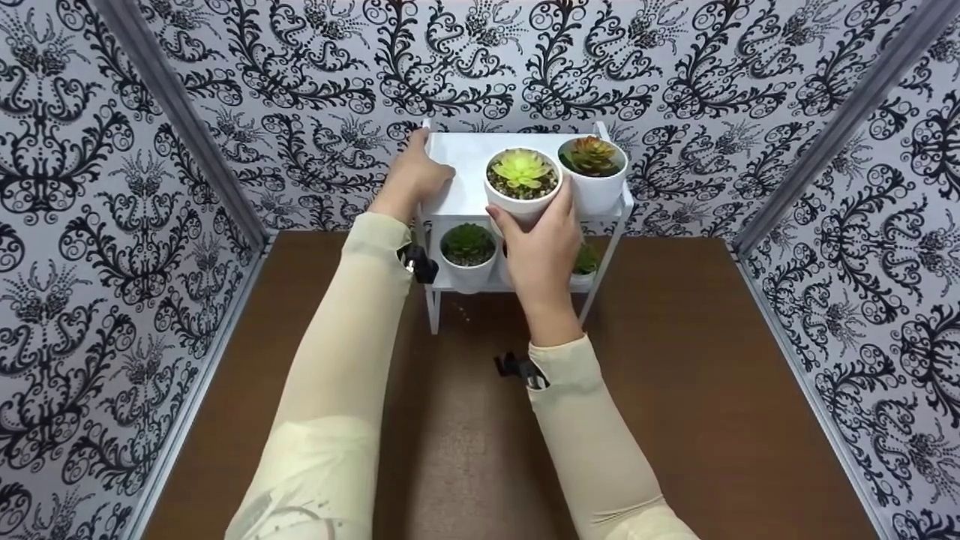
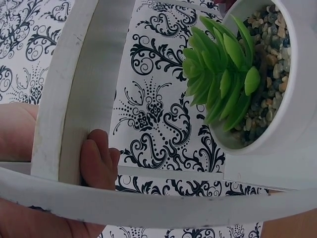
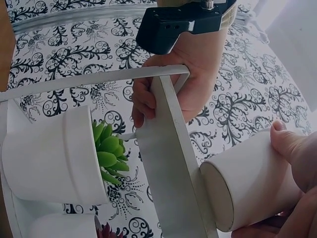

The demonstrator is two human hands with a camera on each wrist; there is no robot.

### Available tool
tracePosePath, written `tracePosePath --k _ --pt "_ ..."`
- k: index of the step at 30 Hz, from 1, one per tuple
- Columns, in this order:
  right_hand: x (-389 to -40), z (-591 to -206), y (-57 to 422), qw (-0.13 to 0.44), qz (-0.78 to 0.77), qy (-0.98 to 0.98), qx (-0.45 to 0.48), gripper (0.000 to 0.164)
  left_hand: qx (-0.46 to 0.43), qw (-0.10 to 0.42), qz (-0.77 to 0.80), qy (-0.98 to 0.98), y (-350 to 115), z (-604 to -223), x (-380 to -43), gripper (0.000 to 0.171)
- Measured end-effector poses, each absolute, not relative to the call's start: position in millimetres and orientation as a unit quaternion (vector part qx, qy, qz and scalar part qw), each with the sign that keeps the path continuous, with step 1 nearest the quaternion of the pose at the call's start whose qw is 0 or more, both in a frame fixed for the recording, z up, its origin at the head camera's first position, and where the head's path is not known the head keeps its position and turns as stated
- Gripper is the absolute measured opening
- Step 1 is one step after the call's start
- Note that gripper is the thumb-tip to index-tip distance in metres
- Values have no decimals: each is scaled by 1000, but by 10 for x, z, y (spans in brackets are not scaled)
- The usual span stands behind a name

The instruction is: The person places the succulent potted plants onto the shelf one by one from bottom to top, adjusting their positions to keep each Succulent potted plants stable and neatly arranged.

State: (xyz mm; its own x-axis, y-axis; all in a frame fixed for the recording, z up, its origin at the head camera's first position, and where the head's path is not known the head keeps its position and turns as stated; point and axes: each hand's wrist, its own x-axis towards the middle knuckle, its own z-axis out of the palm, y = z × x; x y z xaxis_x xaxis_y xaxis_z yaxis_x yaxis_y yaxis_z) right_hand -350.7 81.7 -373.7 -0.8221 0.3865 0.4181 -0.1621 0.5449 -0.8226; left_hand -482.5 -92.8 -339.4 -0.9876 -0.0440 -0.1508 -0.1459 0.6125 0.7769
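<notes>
My right hand [image 1: 546, 251] grips a white pot with a light-green succulent [image 1: 520, 171], thumb on one side and fingers round the other. In the right wrist view the base of this white pot [image 3: 257, 181] is close over the top board's front edge. At the left end of the small white two-tier shelf [image 1: 459, 154], my left hand [image 1: 414, 178] holds the top board, thumb above. Its curled fingers [image 2: 98, 166] show beneath the board in the left wrist view. A reddish-green potted succulent [image 1: 592, 166] stands at the top tier's right end.
On the lower tier, a dark-green potted succulent [image 1: 468, 253] stands at left and another green plant [image 1: 586, 261] at right, partly behind my right hand. A red plant [image 3: 110, 231] shows beside the green one. Patterned walls [image 1: 315, 67] surround the brown table [image 1: 675, 360].
</notes>
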Motion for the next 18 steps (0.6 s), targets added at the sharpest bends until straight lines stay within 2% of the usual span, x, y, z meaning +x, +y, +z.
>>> tracePosePath --k 18 --pt "-3488 -3729 805 284 476 -830 -66 111 -61 68 442 892 -923 -3385 -4818 91"
